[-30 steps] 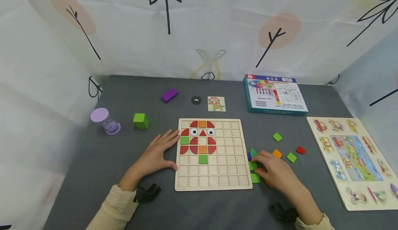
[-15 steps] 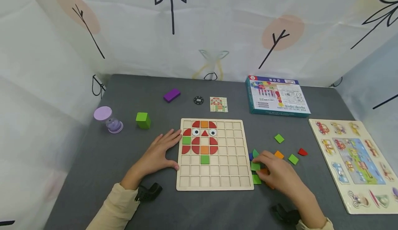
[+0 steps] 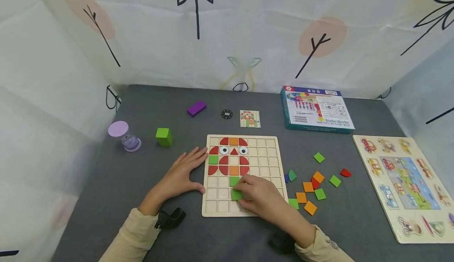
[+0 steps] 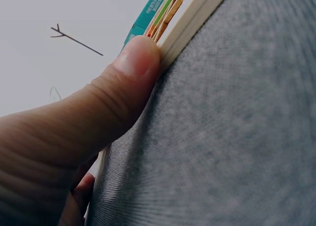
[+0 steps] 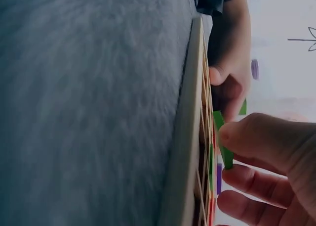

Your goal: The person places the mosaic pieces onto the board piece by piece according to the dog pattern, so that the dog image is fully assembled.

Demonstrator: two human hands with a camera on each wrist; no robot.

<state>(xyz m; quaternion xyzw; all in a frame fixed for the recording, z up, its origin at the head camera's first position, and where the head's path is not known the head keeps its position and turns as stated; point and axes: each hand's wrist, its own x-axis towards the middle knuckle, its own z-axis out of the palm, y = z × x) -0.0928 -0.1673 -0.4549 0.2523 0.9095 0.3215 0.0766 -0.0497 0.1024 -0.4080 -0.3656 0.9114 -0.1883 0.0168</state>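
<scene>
A wooden grid board (image 3: 260, 207) lies flat before me, with red, orange and green tiles and two eye tiles set in its upper left cells. My left hand (image 3: 180, 178) rests at the board's left edge, its fingers spread; the thumb (image 4: 140, 58) touches that edge in the left wrist view. Over the lower middle of the board, my right hand (image 3: 262, 197) pinches a green square tile (image 5: 223, 142) between thumb and fingers. The tile is tilted just above the cells, right below a green tile (image 3: 234, 181) that sits in the grid.
Loose tiles, such as an orange square (image 3: 310, 208), lie right of the board. Beyond them is a picture puzzle board (image 3: 386, 222). A game box (image 3: 317, 110), pattern card (image 3: 250, 119), black chip (image 3: 227, 114), purple block (image 3: 196, 108), green block (image 3: 164, 137) and lilac hourglass-shaped object (image 3: 125, 136) stand around.
My right hand has moved left from the loose tiles to above the board, bringing a green tile along. The left hand stays at the board's edge.
</scene>
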